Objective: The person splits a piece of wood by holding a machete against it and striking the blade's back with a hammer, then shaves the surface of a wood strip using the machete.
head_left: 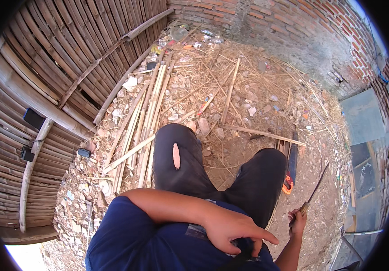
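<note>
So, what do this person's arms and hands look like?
The left hand and right hand wear no gloves, and no cables or markings show on either. A dark blue short sleeve leaves the left forearm bare; the right forearm shows bare too, its sleeve out of sight.

Legible lettering: none from where I stand. The small grey rectangular print (196,231) on the navy-blue cloth shirt (122,232) and the markings on a slender red-and-white strip (206,104) ahead are too small to read.

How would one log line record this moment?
right hand: gripping long-bladed knife; left hand: before torso; orange-handled tool: beside right leg
</note>
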